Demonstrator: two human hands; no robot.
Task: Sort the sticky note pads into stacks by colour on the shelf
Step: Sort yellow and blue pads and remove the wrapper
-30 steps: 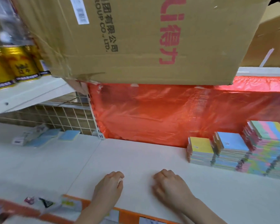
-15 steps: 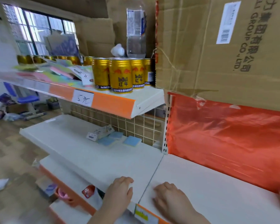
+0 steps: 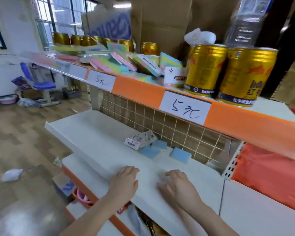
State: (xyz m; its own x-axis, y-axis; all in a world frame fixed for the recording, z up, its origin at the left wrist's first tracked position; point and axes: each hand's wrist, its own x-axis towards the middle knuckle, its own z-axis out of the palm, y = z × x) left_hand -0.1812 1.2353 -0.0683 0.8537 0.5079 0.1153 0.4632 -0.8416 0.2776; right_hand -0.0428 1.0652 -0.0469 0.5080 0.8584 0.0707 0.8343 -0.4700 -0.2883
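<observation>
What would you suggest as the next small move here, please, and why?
Probably reach the right hand forward to the nearest blue pad. Both hands, the left too, rest on the shelf holding nothing, and three blue pads lie loose, unstacked, by the grid.

Bare white shelf (image 3: 95, 138) ahead; blue pads (image 3: 180, 155) crowd its back.
</observation>
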